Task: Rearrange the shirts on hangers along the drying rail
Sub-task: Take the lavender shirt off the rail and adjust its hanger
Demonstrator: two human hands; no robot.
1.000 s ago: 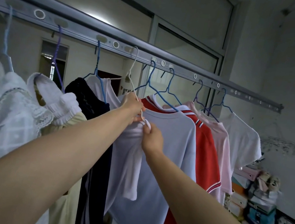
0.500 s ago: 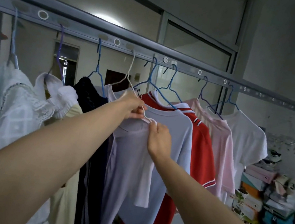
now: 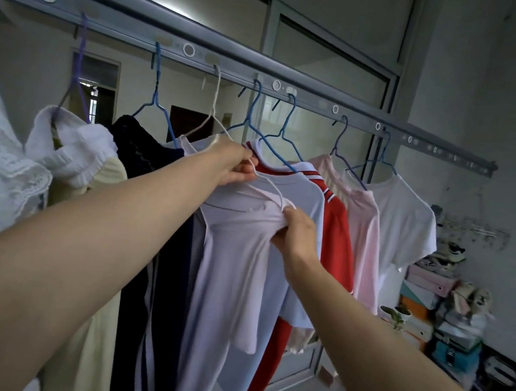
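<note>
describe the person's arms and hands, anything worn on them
Both arms are bare right to the frame edge: no sleeve shows on the left arm or the right arm. The left hand and right hand wear no gloves, and no watch, bracelet or ring is visible on the sides facing the camera.

Both arms outstretched; left hand, fingers curled round white hanger; right hand, fingers pinching pale shirt.

Left hand grips the white hanger under the drying rail — right hand pinches the pale shirt below it.
</note>
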